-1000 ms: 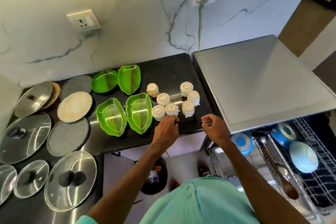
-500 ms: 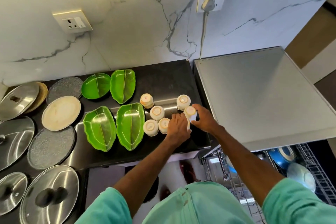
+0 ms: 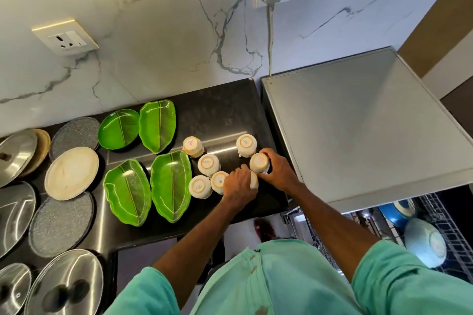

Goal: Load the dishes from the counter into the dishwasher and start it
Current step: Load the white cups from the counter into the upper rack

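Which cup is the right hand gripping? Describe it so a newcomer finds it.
From the steel dishwasher top on the right, step left onto the black counter to the huddle of upturned white cups. It is the cup at the huddle's right edge, nearest the dishwasher. Alone among them, it has the right hand gripping its side; the left hand covers a half-hidden cup in front.
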`<state>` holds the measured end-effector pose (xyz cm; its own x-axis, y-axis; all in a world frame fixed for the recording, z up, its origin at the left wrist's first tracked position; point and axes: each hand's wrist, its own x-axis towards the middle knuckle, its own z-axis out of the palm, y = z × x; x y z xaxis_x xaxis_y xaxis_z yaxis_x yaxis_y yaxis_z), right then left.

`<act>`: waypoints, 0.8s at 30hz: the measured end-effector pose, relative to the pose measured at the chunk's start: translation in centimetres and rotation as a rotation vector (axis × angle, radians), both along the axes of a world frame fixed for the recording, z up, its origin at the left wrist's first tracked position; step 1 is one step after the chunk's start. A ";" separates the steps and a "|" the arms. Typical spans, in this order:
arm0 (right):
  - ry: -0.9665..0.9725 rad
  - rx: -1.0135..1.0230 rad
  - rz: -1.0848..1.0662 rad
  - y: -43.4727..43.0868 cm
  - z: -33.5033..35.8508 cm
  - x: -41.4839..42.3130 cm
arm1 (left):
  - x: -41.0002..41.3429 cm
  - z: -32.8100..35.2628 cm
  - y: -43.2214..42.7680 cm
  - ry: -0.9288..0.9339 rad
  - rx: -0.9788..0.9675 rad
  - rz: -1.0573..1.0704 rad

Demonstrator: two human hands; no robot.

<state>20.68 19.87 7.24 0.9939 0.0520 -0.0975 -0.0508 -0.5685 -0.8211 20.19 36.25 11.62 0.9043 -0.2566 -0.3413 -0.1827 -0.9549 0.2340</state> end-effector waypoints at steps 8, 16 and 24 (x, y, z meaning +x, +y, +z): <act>-0.142 0.150 -0.383 -0.4 1.4 -5.3 | -3.7 1.8 1.1 -0.113 -0.222 0.015; -0.238 0.191 -0.717 0.3 2.4 -17.4 | -10.8 3.5 0.6 -0.057 -0.390 -0.150; -0.294 0.113 -0.962 0.1 1.0 -31.4 | -19.0 1.6 -1.6 0.050 -0.411 -0.343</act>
